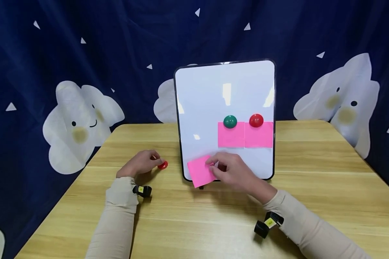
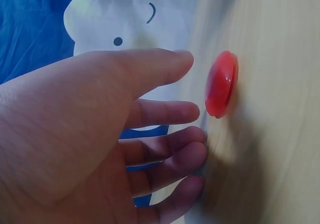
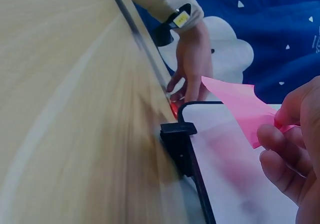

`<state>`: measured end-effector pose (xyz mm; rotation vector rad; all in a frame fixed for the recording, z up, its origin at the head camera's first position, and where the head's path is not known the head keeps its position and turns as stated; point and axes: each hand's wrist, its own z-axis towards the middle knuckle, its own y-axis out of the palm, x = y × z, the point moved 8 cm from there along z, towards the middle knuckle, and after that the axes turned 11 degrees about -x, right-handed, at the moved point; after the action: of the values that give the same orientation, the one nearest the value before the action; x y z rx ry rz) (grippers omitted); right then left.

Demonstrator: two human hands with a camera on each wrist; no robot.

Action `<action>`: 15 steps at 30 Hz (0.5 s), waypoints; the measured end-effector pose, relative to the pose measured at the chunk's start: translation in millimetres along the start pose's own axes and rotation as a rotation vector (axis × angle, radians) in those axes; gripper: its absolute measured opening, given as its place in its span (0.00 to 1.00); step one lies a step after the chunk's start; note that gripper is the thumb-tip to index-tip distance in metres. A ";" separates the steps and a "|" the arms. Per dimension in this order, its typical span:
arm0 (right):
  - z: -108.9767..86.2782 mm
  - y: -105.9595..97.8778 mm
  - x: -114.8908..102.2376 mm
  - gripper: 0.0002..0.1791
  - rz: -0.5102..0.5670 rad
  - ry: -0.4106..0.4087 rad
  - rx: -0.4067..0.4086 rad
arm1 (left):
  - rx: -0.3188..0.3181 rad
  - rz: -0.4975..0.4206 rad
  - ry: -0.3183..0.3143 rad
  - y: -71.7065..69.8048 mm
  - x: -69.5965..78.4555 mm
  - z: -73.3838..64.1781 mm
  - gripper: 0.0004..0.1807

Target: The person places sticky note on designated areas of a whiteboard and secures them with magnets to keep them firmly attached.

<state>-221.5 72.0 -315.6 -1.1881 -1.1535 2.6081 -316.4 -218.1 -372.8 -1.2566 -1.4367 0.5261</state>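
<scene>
My right hand (image 1: 231, 171) pinches a pink sticky note (image 1: 200, 172) by its right edge, in front of the whiteboard's lower left corner. In the right wrist view the note (image 3: 237, 104) bends slightly between thumb and fingertips. My left hand (image 1: 142, 163) is beside a round red magnet (image 1: 162, 165) on the table, left of the board. The left wrist view has the thumb and loosely bent fingers spread just short of this magnet (image 2: 221, 84), with a small gap between.
The whiteboard (image 1: 201, 104) stands upright on the wooden table (image 1: 181, 223), its black foot (image 3: 178, 146) at the lower edge. Two pink notes hang on its right half under a green magnet (image 1: 230, 121) and a red one. A dark blue curtain (image 1: 133, 32) hangs behind.
</scene>
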 end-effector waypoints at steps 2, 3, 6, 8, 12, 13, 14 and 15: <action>1.2 -2.8 -0.4 0.11 -0.011 -0.003 0.011 | -0.009 -0.008 -0.005 1.3 -0.6 0.1 0.20; 2.0 -4.7 -1.1 0.11 -0.015 -0.008 0.021 | -0.011 -0.015 -0.007 1.6 -0.8 0.1 0.21; 5.5 -9.9 -2.9 0.10 -0.017 -0.022 0.047 | -0.012 -0.037 -0.013 1.7 -2.8 0.6 0.21; 8.3 -12.7 -4.2 0.10 -0.019 -0.025 0.056 | -0.012 -0.053 -0.021 1.6 -5.4 0.6 0.22; 13.8 -16.3 -5.2 0.09 -0.030 -0.010 0.055 | -0.016 -0.070 -0.029 2.5 -10.6 1.1 0.22; 15.4 -17.8 -5.5 0.08 -0.036 -0.005 0.058 | -0.018 -0.073 -0.029 2.8 -11.6 1.3 0.23; 17.3 -19.5 -5.8 0.08 -0.042 0.001 0.063 | -0.018 -0.075 -0.031 2.8 -12.4 1.2 0.23; 19.4 -21.3 -6.3 0.08 -0.045 0.004 0.069 | -0.017 -0.079 -0.035 2.8 -13.4 1.1 0.23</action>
<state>-235.2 73.4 -289.5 -1.1400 -1.0670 2.5888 -318.5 -228.7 -381.2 -1.2042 -1.5163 0.4857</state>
